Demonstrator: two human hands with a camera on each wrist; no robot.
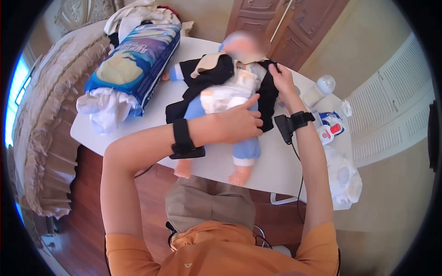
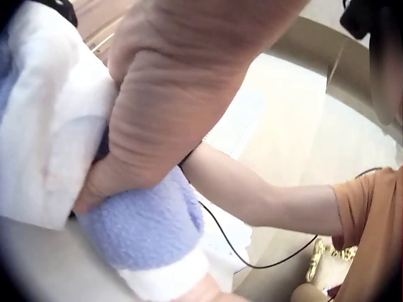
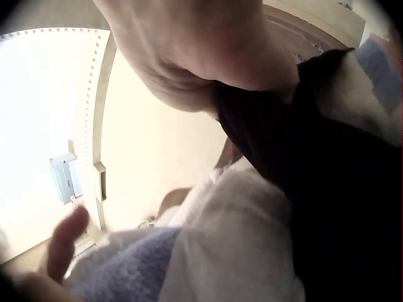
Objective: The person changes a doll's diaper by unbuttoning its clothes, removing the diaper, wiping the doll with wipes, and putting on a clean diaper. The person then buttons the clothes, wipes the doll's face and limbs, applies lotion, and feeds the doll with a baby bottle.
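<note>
A doll in blue clothes lies on its back, a black garment around its arms and sides and a white and yellow diaper-like piece across its middle. My right hand pinches the garment's edge near the doll's shoulder; the right wrist view shows the black cloth bunched beneath that hand. Across the doll's hip rests my left hand, thumb raised and fingers bent over its side. The left wrist view has this hand against the blue leg; its fingertips are partly hidden.
A blue diaper package and crumpled white material lie on the left of the white table. At its right are a bottle, a small red-and-white container and a white plastic bag. Cables hang from the wrist cameras.
</note>
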